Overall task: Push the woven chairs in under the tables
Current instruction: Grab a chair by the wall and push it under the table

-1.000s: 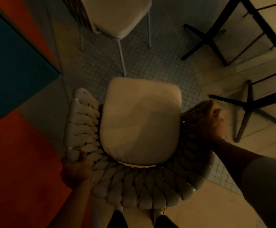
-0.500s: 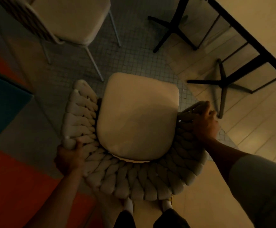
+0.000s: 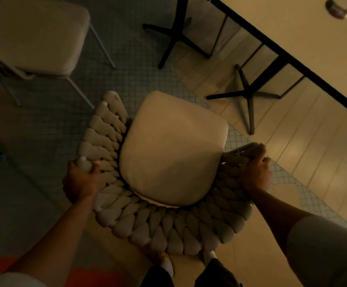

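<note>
Since 0.5 s ago the woven chair (image 3: 174,154) has swung its front slightly right, toward the table (image 3: 292,38), whose dark edge now crosses more of the upper right. I log both hands on the braided backrest. Left hand (image 3: 81,181) is curled round the left end of the braid, thumb on the inner side. Right hand (image 3: 255,172) is wrapped over the right end, fingers curled down its outer side. Chair is over the small mosaic tile, seat front near the black cross-shaped table base (image 3: 245,94) but apart from it, not yet under the tabletop.

A 2nd chair (image 3: 34,36), pale cushion on thin metal legs, stands upper left, well apart. 1 small round object (image 3: 337,9) is on the tabletop, too blurred to name.
</note>
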